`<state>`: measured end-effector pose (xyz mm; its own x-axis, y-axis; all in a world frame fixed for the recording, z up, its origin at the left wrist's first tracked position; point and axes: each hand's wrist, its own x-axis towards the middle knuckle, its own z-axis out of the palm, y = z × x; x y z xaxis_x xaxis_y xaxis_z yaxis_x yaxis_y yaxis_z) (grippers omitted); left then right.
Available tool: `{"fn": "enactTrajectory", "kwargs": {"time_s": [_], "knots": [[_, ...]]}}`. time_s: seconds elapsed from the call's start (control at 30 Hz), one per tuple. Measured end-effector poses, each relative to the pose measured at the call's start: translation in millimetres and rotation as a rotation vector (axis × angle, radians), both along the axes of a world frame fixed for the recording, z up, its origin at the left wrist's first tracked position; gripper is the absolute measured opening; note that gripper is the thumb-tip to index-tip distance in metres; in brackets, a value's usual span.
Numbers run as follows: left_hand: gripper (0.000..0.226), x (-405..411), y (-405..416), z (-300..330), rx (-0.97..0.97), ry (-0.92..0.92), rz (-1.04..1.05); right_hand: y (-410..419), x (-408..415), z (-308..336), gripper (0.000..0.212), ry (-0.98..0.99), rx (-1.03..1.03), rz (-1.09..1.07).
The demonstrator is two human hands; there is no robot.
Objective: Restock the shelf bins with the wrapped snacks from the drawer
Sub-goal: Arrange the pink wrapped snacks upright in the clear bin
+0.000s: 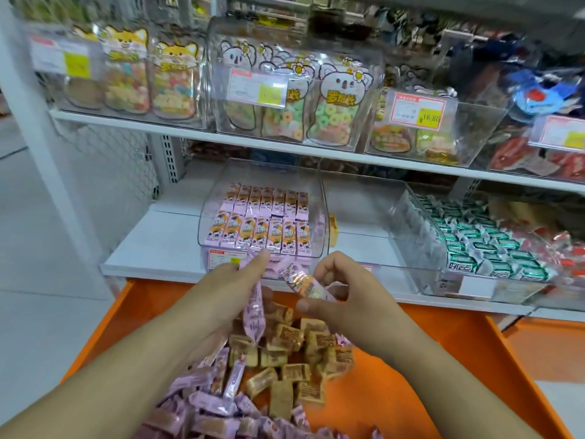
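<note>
I see my left hand gripping a long pink shiny pack, fingers curled round it. My right hand pinches another pink-and-orange pack. Both hover just in front of the clear plastic bin — neat rows of the same packs stand in it. Below is the orange drawer, heaped with pink packs and brown crinkly squares. A green-pack bin sits to the right. One tag reads 16.80.
</note>
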<state>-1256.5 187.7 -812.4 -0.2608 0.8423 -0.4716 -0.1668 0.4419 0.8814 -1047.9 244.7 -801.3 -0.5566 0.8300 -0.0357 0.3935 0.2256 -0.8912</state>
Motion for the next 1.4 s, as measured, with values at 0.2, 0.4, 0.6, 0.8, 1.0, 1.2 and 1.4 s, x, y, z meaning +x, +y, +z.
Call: {"fn": "enactTrajectory", "kwargs": {"time_s": [0.2, 0.4, 0.6, 0.8, 1.0, 1.2, 1.4], "knots": [[0.014, -25.6, 12.1, -6.7, 0.028, -0.050, -0.084, 25.8, 0.7, 1.8, 0.024, -0.008, -0.015, 0.013], [0.051, -36.0, 11.6, -8.1, 0.086, 0.349, -0.150, 42.8, 7.9, -2.9, 0.025, -0.119, -0.024, 0.097], [0.044, -20.9, 4.7, -1.2, 0.110, 0.392, -0.264, 39.9, -1.1, -6.5, 0.046, -0.090, -0.121, 0.060], [0.036, -7.1, -2.2, -1.8, 0.122, 0.284, -0.400, 35.0, -8.4, -15.4, 0.049, 0.084, -0.270, 0.020], [0.031, -4.8, -1.0, -9.1, 0.135, 0.181, -0.294, 20.8, -16.0, -11.1, 0.042, 0.016, -0.124, -0.063], [0.029, -10.6, 2.5, -7.5, 0.138, 0.122, -0.188, 13.8, -21.6, -10.6, 0.067, -0.090, 0.295, 0.076], [0.025, -12.6, 4.3, -6.2, 0.145, 0.114, -0.094, 1.8, -32.4, -7.5, 0.107, -0.216, 0.359, 0.208]]}}
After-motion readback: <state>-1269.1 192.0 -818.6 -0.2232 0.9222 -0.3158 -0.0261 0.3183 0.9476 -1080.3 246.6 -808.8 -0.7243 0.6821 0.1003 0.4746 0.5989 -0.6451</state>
